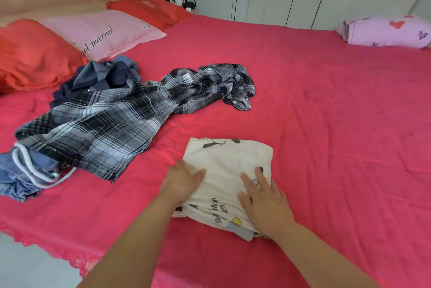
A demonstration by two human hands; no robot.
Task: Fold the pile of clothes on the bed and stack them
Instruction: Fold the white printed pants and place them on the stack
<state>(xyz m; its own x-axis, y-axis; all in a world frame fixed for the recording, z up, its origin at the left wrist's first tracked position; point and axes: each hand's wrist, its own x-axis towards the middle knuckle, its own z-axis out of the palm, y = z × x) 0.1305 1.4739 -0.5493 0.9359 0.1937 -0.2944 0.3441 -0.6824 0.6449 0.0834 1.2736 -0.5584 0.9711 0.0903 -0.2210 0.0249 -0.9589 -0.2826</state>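
Low in the middle of the frame, a folded white shirt (227,178) (cartoon print) lies on the red bed (314,113). The left hand (183,181) and right hand (264,203) press flat on it, fingers straight. A plaid shirt (112,120) sprawls at left.

My left grip (184,180) and right grip (263,201) are bare hands. My left forearm (130,241) and right forearm (326,255) are bare too, down to the lower edge of view.
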